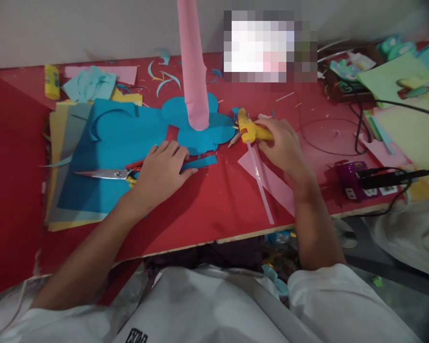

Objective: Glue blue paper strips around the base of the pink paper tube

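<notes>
My left hand (160,172) lies palm down with its fingers stretched out, over the handles of the scissors (103,174) and beside a narrow blue paper strip (202,162). My right hand (280,145) is closed round a yellow glue gun (249,129). A long clear glue stick (260,186) juts from the gun toward me, crossing a pink paper strip (271,178). Between and beyond my hands is a blue paper cutout with rounded lobes (196,138). A pink paper tube (193,66) stands upright on it, leaning slightly.
Stacked blue and yellow sheets (110,124) lie at left, near a yellow glue-stick tube (52,82). Paper scraps (164,78) litter the red table (200,205). A purple box (353,178) with black cables (393,180) and green sheets (396,78) are at right. A pixelated patch hides the back.
</notes>
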Motion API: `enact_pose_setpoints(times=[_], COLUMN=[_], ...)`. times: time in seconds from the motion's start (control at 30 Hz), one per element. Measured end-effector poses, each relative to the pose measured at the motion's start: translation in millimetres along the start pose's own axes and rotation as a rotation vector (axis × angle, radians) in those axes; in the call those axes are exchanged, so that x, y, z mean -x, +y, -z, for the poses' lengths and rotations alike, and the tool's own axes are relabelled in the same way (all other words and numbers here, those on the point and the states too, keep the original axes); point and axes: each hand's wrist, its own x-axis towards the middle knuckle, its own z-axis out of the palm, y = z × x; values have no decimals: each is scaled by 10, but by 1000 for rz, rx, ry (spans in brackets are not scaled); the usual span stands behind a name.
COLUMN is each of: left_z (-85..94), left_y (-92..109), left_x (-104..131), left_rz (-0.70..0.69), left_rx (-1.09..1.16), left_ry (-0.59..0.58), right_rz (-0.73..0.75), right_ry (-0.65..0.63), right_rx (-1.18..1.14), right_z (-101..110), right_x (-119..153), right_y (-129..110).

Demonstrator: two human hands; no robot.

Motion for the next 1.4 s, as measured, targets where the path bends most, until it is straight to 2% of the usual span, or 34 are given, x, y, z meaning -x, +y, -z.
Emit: enact_pose_setpoints(times=[0.17,0.33,0.4,0.67,0.8,1.03,1.4], left_z=[26,53,54,-43,-91,-92,-100], left_y=[-31,-24,-27,-90,-76,-36,-27], left_x=[3,-5,-9,-46,-75,-94,-94], left_rz=[-6,-27,-27,-37,-63,-4,-35], left_rx=[2,91,135,229,280,357,365], left_ry=[-73,-96,-108,-64,4,175,256], right_rz=[-59,-82,-63,134,134,157,104], right_ry=[-10,183,197,55,-43,-121,-92], right_rx=[13,-118,-139,-143,-245,-401,-419], right_z=[74,153,169,201,88,-209,-365], right_x=[20,-8,-44,-313,-420,-300,-228], right_y=[-41,-196,-290,-922,-1121,-1085,-1062])
